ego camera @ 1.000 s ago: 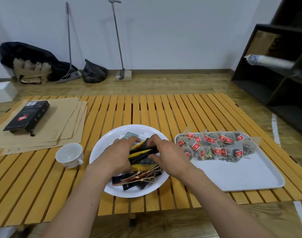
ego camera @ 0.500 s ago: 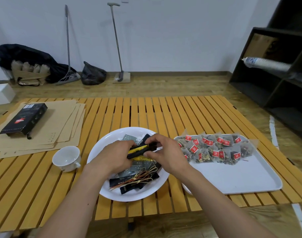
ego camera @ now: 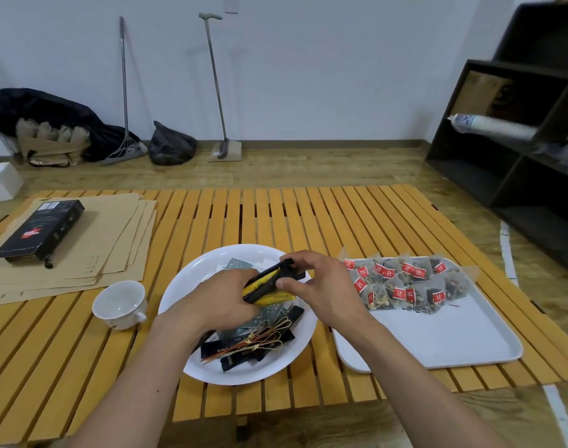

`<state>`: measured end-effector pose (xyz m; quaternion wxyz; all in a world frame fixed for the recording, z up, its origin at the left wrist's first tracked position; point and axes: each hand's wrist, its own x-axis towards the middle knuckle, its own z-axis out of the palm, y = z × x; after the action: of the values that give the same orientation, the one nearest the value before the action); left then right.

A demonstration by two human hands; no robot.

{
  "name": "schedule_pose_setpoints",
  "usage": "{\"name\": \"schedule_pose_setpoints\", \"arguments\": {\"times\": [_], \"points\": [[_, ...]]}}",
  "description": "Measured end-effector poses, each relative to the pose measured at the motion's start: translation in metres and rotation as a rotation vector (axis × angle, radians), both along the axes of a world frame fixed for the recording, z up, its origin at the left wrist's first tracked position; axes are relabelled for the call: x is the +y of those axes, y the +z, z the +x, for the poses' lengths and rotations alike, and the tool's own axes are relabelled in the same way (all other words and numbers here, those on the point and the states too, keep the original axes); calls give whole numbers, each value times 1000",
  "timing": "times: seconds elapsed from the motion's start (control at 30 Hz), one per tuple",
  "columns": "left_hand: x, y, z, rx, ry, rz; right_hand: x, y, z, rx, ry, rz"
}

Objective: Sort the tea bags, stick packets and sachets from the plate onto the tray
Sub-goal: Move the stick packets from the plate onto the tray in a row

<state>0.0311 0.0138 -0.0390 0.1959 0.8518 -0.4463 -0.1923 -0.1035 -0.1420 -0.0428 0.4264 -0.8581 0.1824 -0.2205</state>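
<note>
Forearms reach in from the bottom edge, yours, meeting over a round white plate (ego camera: pixel 192 286) that sits at the near middle of a slatted yellow wooden table (ego camera: pixel 276 215). Your left hand (ego camera: pixel 218 299) curls around one end of a small bundle of black and yellow stick packets (ego camera: pixel 269 281); your right hand (ego camera: pixel 321 286) pinches the other end between thumb and fingers, so both hands hold the same bundle just above the plate. Under them, more black stick packets (ego camera: pixel 237 358), some grey-green flat sachets (ego camera: pixel 237 265) and a few thin knotted bamboo picks (ego camera: pixel 260 337) lie heaped on the plate.

These packets look light, thin and fairly stiff along their length, with a glossy wrap that could let them slide over one another. Squeeze the stack across its flat faces near the middle, not at the tips, or it may fan out.

Just right of the plate lies a pale rectangular plastic tray (ego camera: pixel 437 344). Its far half carries rows of translucent mesh tea bags with red tags (ego camera: pixel 405 282), touching one another; its near half is bare, the likely place for the sticks.

Left of the plate stands a small white ceramic cup (ego camera: pixel 119 303). Farther left, a black cardboard box (ego camera: pixel 38 234) rests on a stack of brown paper envelopes (ego camera: pixel 114 240). Beyond the table, a long-handled broom (ego camera: pixel 124 92) leans against the white wall, and a dark open shelf unit (ego camera: pixel 518 130) stands far right.
</note>
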Motion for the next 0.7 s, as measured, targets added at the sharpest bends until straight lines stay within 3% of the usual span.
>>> {"name": "schedule_pose_setpoints", "arguments": {"times": [0.33,0.47,0.6,0.7], "points": [[-6,17,-12,247,-23,-153,-16,26,-26,-27,-47,318],[-6,25,-12,360,15,-166,-26,31,-56,85,-15,183],[-11,26,-25,477,-41,-158,-26,25,-66,16,52,48],[-19,28,-33,454,1,-170,-33,27,-64,-9,37,1]]}}
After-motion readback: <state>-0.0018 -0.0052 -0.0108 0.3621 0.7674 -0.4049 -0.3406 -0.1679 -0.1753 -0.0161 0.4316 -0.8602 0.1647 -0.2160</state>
